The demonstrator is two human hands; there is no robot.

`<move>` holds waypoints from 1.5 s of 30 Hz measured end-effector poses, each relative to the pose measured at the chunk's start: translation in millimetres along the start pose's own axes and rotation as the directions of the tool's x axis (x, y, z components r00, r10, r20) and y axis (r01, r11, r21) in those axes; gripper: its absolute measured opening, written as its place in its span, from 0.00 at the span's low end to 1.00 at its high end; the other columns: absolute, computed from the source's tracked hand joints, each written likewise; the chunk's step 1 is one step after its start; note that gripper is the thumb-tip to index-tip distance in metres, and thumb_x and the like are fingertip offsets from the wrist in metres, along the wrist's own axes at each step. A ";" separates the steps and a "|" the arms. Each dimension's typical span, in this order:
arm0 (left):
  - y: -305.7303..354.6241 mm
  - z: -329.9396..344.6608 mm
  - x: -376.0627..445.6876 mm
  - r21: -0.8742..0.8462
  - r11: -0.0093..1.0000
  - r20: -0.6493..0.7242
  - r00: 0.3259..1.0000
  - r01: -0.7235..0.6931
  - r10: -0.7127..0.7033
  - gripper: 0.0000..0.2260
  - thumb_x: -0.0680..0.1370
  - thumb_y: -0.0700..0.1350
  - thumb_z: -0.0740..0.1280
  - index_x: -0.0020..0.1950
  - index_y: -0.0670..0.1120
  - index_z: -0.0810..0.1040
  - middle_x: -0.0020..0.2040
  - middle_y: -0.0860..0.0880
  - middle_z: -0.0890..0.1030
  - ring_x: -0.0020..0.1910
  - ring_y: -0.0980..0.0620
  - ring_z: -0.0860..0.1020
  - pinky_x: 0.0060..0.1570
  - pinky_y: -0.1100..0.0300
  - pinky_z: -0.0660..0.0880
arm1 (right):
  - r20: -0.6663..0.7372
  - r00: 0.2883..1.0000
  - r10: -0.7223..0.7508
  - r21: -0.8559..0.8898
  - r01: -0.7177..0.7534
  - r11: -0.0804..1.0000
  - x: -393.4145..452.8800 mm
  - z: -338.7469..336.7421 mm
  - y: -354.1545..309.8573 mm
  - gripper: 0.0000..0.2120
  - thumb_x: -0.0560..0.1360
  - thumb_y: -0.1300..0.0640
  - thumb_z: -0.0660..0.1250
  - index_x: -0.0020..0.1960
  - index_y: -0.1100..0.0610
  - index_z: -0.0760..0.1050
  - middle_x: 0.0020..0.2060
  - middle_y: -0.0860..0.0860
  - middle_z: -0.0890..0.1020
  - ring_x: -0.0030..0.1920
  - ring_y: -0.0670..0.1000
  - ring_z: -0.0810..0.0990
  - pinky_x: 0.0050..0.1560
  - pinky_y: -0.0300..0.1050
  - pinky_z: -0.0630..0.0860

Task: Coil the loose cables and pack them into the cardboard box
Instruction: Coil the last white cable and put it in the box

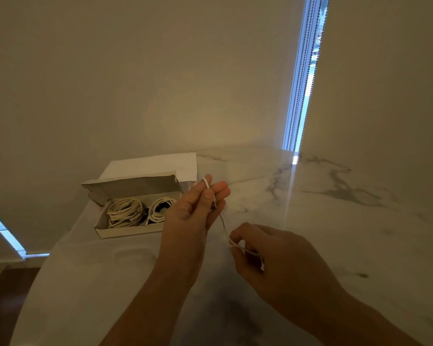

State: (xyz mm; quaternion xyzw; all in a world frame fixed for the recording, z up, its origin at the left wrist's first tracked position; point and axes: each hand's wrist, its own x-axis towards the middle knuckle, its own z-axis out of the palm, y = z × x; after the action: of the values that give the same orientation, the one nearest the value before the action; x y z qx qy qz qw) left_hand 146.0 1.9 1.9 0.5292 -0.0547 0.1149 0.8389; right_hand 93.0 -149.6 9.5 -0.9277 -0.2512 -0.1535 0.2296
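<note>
You're pinching a white cable [222, 218] in both hands, just right of the cardboard box [135, 208]. It's running taut between left hand [198, 208] and right hand [265, 248], left nearer the box. Two coils are already lying inside.

coiled cables [135, 212] in box [125, 232], seemingly left of hands

marble table [335, 208] | beige wall [135, 83] — blind-edged window slit [308, 78]

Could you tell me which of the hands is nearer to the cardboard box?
Left. The left hand is right beside the box; the right hand is farther off, to its right.
</note>
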 end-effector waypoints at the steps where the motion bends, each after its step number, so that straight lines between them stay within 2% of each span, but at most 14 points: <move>1: -1.4 1.1 -1.1 0.076 0.996 0.015 0.999 -0.045 0.044 0.15 0.82 0.37 0.60 0.68 0.44 0.74 0.56 0.46 0.85 0.57 0.51 0.83 0.54 0.63 0.79 | -0.015 1.000 -0.012 -0.023 0.012 1.000 0.2 -0.3 1.0 0.05 0.77 0.46 0.63 0.52 0.44 0.74 0.39 0.40 0.80 0.33 0.43 0.75 0.35 0.26 0.65; 4: -6.3 2.1 -5.5 0.318 0.932 0.063 0.985 -0.173 0.161 0.16 0.81 0.38 0.61 0.68 0.47 0.74 0.53 0.50 0.85 0.54 0.55 0.83 0.54 0.63 0.79 | -0.110 0.993 -0.041 -0.051 0.035 0.998 1.7 -5.0 4.0 0.04 0.76 0.47 0.63 0.49 0.44 0.75 0.36 0.40 0.77 0.30 0.41 0.71 0.32 0.25 0.63; 7: -10.9 5.2 -12.7 0.558 0.776 0.173 0.956 -0.293 0.237 0.15 0.82 0.44 0.60 0.68 0.54 0.73 0.53 0.56 0.84 0.54 0.61 0.82 0.55 0.66 0.77 | -0.186 0.980 -0.065 -0.063 0.054 0.997 2.6 -8.6 11.1 0.06 0.79 0.47 0.60 0.50 0.44 0.75 0.37 0.41 0.75 0.32 0.42 0.71 0.33 0.28 0.65; 11: -11.9 12.9 -23.5 0.671 0.632 0.276 0.922 -0.387 0.271 0.12 0.83 0.47 0.60 0.61 0.64 0.73 0.50 0.66 0.81 0.53 0.67 0.79 0.52 0.73 0.73 | -0.283 0.957 -0.068 -0.083 0.046 0.995 3.4 -15.1 20.3 0.09 0.80 0.46 0.59 0.52 0.45 0.76 0.38 0.41 0.73 0.33 0.41 0.70 0.33 0.29 0.66; 15: -15.5 16.3 -26.5 0.655 0.651 0.310 0.922 -0.383 0.230 0.12 0.84 0.48 0.58 0.63 0.54 0.78 0.45 0.57 0.82 0.48 0.57 0.81 0.47 0.68 0.75 | -0.328 0.944 -0.033 -0.104 -0.001 0.995 4.5 -22.1 30.1 0.09 0.79 0.44 0.58 0.51 0.44 0.76 0.40 0.39 0.74 0.34 0.42 0.73 0.33 0.29 0.68; 18: -18.1 20.0 -28.4 0.641 0.699 0.307 0.940 -0.319 0.147 0.12 0.81 0.50 0.56 0.55 0.56 0.80 0.41 0.55 0.81 0.42 0.53 0.79 0.43 0.61 0.77 | -0.357 0.934 -0.021 -0.127 -0.026 0.992 6.9 -23.5 40.0 0.08 0.78 0.45 0.62 0.51 0.45 0.78 0.41 0.40 0.76 0.35 0.42 0.73 0.35 0.28 0.66; 21: -20.7 21.2 -28.9 0.640 0.721 0.302 0.950 -0.266 0.083 0.14 0.82 0.51 0.55 0.48 0.53 0.80 0.38 0.49 0.79 0.38 0.51 0.76 0.41 0.54 0.74 | -0.368 0.930 -0.019 -0.139 -0.035 0.990 8.5 -23.5 46.2 0.10 0.78 0.45 0.60 0.52 0.46 0.78 0.43 0.41 0.77 0.38 0.43 0.74 0.34 0.34 0.72; 23: -20.6 21.1 -27.0 0.632 0.741 0.294 0.955 -0.226 0.040 0.14 0.84 0.47 0.55 0.48 0.53 0.81 0.37 0.49 0.78 0.36 0.51 0.75 0.39 0.56 0.73 | -0.375 0.927 -0.027 -0.147 -0.031 0.989 9.1 -22.7 49.5 0.11 0.78 0.45 0.59 0.52 0.45 0.78 0.44 0.42 0.77 0.40 0.45 0.75 0.35 0.37 0.73; 27: -12.6 21.9 -22.4 0.521 0.842 0.306 0.952 -0.137 -0.035 0.17 0.84 0.40 0.55 0.49 0.52 0.83 0.33 0.52 0.76 0.34 0.59 0.73 0.37 0.67 0.71 | -0.400 0.916 -0.029 -0.150 -0.035 0.988 11.6 -19.2 57.7 0.12 0.80 0.46 0.59 0.55 0.46 0.79 0.45 0.44 0.78 0.43 0.46 0.75 0.37 0.41 0.75; 32: -9.6 25.5 -20.4 0.159 0.983 0.290 0.948 0.088 -0.132 0.19 0.82 0.36 0.55 0.45 0.45 0.86 0.32 0.49 0.72 0.32 0.54 0.69 0.36 0.63 0.70 | -0.435 0.900 0.034 -0.069 -0.071 0.995 16.6 -17.4 66.7 0.14 0.81 0.47 0.58 0.57 0.48 0.80 0.46 0.43 0.79 0.43 0.42 0.73 0.43 0.29 0.67; 35: -7.5 26.8 -18.7 -0.055 0.969 0.303 0.929 0.239 -0.212 0.14 0.78 0.41 0.59 0.51 0.37 0.83 0.33 0.47 0.72 0.31 0.54 0.69 0.36 0.62 0.70 | -0.406 0.910 0.082 -0.016 -0.097 0.995 17.4 -13.2 67.8 0.17 0.79 0.46 0.56 0.58 0.49 0.80 0.47 0.43 0.80 0.44 0.38 0.72 0.44 0.25 0.65; 38: -6.2 24.6 -16.0 -0.188 0.931 0.279 0.926 0.312 -0.254 0.18 0.75 0.42 0.61 0.59 0.33 0.80 0.36 0.46 0.73 0.34 0.54 0.71 0.40 0.62 0.75 | -0.342 0.931 0.124 0.029 -0.121 0.992 18.4 -7.8 64.3 0.19 0.78 0.45 0.55 0.59 0.48 0.80 0.47 0.42 0.80 0.44 0.39 0.74 0.45 0.24 0.66; 41: -3.1 22.9 -14.7 -0.300 0.896 0.237 0.935 0.328 -0.263 0.19 0.77 0.40 0.61 0.64 0.31 0.75 0.39 0.44 0.78 0.35 0.53 0.75 0.43 0.63 0.78 | -0.288 0.948 0.135 0.035 -0.131 0.991 18.9 -1.6 58.4 0.17 0.79 0.46 0.57 0.60 0.48 0.80 0.43 0.42 0.80 0.41 0.41 0.76 0.41 0.25 0.66; 45: 0.4 16.8 -11.7 -0.339 0.889 0.174 0.949 0.308 -0.262 0.15 0.80 0.39 0.62 0.63 0.33 0.78 0.43 0.43 0.79 0.40 0.52 0.78 0.49 0.62 0.79 | -0.223 0.967 0.122 0.024 -0.120 0.992 16.7 7.9 50.9 0.13 0.79 0.52 0.63 0.61 0.50 0.79 0.38 0.40 0.74 0.35 0.38 0.72 0.36 0.27 0.65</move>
State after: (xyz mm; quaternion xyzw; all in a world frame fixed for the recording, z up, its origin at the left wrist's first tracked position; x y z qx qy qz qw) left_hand 135.0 -14.6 7.1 0.3737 -0.0481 -0.0544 0.9247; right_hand 135.4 -178.0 -8.3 -0.9169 -0.1673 -0.2417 0.2701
